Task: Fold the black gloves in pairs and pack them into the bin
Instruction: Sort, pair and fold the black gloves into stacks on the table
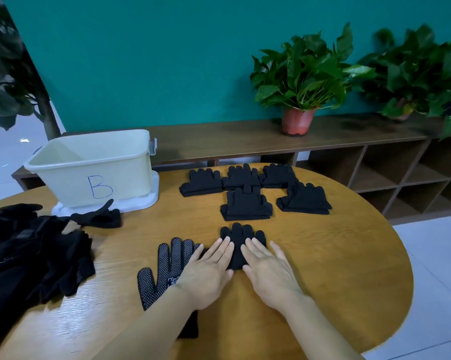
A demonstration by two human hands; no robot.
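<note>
Several unfolded black gloves lie in a loose heap (pixel 29 255) at the left edge of the round wooden desk (pixel 349 255), with a dark-leaved tree (pixel 9 61) behind them against the teal wall. Right of the heap stands the pale bin (pixel 94 167), marked with a blue "B" and set on a white base (pixel 141 201). A single crumpled glove (pixel 99 216) lies just in front of the base, touching it. Near the front edge, a dotted glove (pixel 167 266) lies flat with its grip dots upward; its right side and cuff are covered by the left forearm and the left hand (pixel 206 271). That hand is spread flat with straight fingers, and its fingertips rest on the left side of a plain black glove (pixel 241 240). The right hand (pixel 268 271), equally flat and wide, presses on the right side of the same glove, so only the glove's fingers and a narrow middle strip show between the two hands. Beyond the hands, toward the far edge of the desk, are five folded pairs: a back row of three (pixel 202 183), (pixel 241 176), (pixel 280 175), and two nearer ones (pixel 246 203), (pixel 306 200), the packs touching or overlapping at their edges. Behind the desk runs a low wooden shelf unit (pixel 375 157) carrying a potted plant (pixel 302 81) in a red pot and, further right, a second plant (pixel 413 74).
</note>
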